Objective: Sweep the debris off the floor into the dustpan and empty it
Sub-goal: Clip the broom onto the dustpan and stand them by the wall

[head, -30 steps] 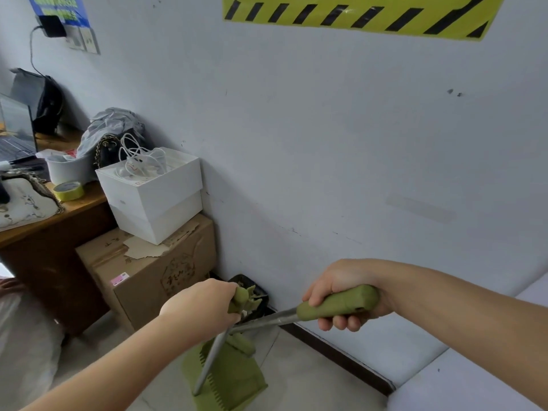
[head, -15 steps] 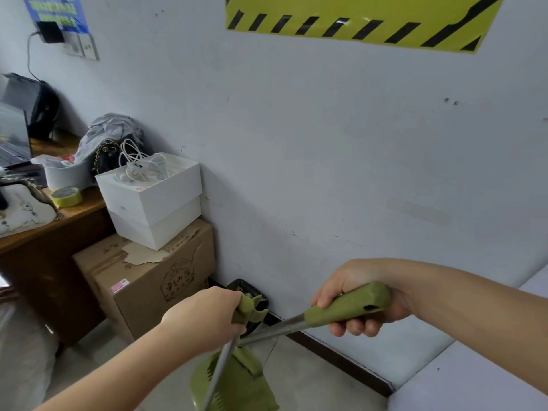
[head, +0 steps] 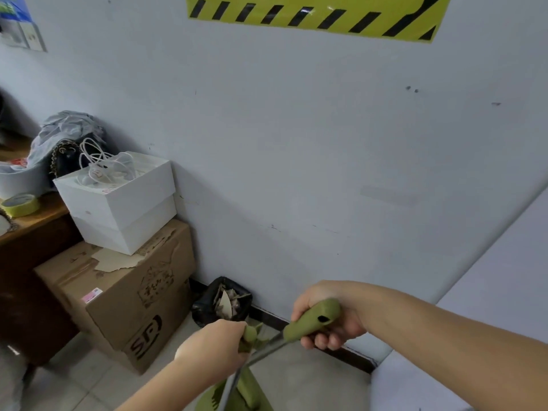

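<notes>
A person looks down at their own two hands in a room corner. Far to the left of the left hand, a wooden counter (head: 32, 221) carries a roll of yellow tape (head: 20, 204); nearer, a white box (head: 118, 203) sits on a cardboard box (head: 124, 292). The left hand (head: 216, 345) is clamped around the green top of a metal pole, and below it the green dustpan (head: 237, 396) hangs at the bottom edge of view, above the tiled floor (head: 311, 378). Just beyond that hand, against the wall, stands a black-lined bin (head: 221, 301) holding scraps. To its right, the right hand (head: 329, 318) is closed around the green broom handle (head: 311, 320), whose pole crosses the other. Whether the pan holds debris cannot be seen. The likely risk is spillage: the bin mouth looks narrow, so tipping the pan off-centre could scatter debris, and the crossed poles may snag.
</notes>
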The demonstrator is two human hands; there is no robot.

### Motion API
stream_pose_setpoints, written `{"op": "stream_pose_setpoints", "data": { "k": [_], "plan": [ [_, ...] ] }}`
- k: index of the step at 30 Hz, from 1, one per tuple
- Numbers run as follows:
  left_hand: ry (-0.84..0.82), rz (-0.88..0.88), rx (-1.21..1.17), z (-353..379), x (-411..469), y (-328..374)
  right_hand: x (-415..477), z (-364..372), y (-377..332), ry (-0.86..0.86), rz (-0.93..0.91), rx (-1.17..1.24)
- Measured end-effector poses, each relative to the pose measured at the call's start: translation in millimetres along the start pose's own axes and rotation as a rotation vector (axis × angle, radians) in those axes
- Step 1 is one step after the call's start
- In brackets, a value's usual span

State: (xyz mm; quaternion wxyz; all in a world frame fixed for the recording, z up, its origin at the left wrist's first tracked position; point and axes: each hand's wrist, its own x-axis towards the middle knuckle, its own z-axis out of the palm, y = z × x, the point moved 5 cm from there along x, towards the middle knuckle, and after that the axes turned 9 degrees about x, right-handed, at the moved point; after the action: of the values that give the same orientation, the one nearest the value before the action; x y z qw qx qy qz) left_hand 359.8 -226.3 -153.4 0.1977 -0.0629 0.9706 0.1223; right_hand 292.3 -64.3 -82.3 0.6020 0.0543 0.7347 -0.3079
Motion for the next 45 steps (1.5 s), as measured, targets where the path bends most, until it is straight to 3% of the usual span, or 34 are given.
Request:
{"op": "stream_pose_setpoints", "data": {
  "k": [20,34,45],
  "plan": [
    [-0.022,0.049,-0.023,40.4,24.6,27.4,29.6,-9.4,16.9,0.028,0.000,0.122],
    [-0.028,0.045,-0.241,65.1,47.0,51.4,42.7,-34.5,32.4,0.080,0.027,0.138],
    [-0.128,0.081,-0.216,57.8,81.0,83.9,35.1,-73.1,36.6,0.106,0.030,0.164]
  ]
}}
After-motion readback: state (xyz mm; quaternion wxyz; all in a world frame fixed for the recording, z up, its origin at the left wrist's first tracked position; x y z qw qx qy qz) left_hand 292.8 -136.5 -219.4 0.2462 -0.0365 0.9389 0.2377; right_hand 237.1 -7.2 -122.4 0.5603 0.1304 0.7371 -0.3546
